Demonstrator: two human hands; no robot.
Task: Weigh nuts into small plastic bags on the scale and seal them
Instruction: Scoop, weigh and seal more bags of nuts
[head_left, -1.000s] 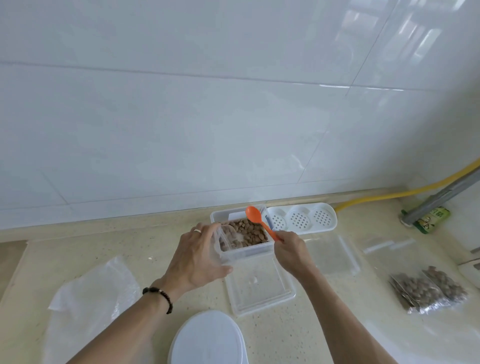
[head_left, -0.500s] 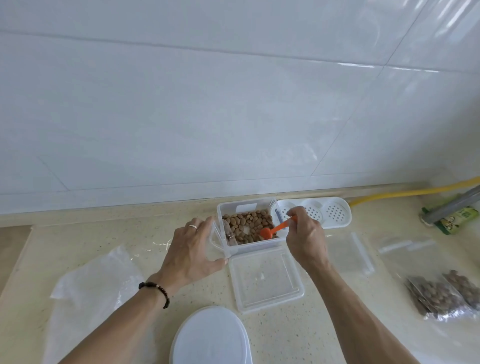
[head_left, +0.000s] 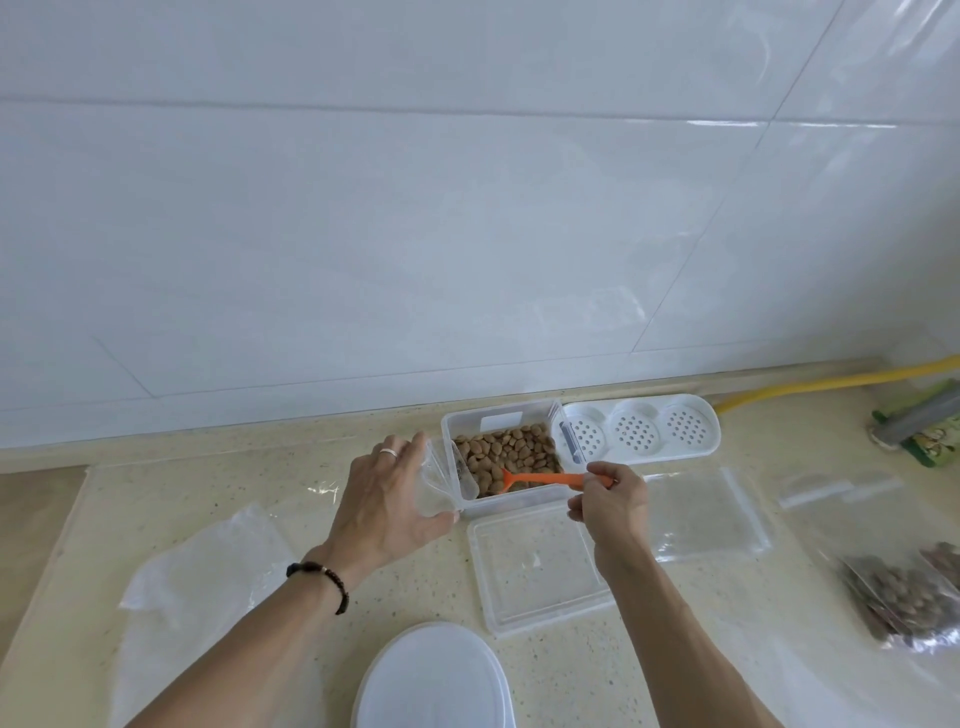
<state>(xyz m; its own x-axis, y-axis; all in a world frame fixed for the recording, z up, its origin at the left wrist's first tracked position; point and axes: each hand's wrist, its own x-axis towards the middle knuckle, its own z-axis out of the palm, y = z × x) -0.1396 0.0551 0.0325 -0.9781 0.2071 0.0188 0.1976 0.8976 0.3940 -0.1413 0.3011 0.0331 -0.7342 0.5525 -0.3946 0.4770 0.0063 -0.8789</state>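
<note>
- Clear nut container is used as landmark; it sits on the beige tabletop close to the tiled wall and is partly filled with brown nuts.
- Small plastic bag is held open at the container's left wall, touching it, by the left hand; thumb and fingers are curled round the bag mouth. A ring and a dark bead bracelet are worn on that hand and wrist.
- Orange spoon is pinched at the handle end by the right hand, just right of the container's near corner; the bowl is dipped into the nuts near the container's front wall.
- Clear lid is laid flat on the tabletop directly in front of the container, touching or nearly touching its front wall.
- White perforated tray is set against the container's right side.
- Empty clear bags are spread right of the container.
- Filled nut bags are laid well to the right of the container, nearer the viewer.
- White round lid is seen well in front of the container, at the bottom edge; whether it belongs to a scale cannot be told.
- Crumpled clear plastic is lying to the container's front left.
</note>
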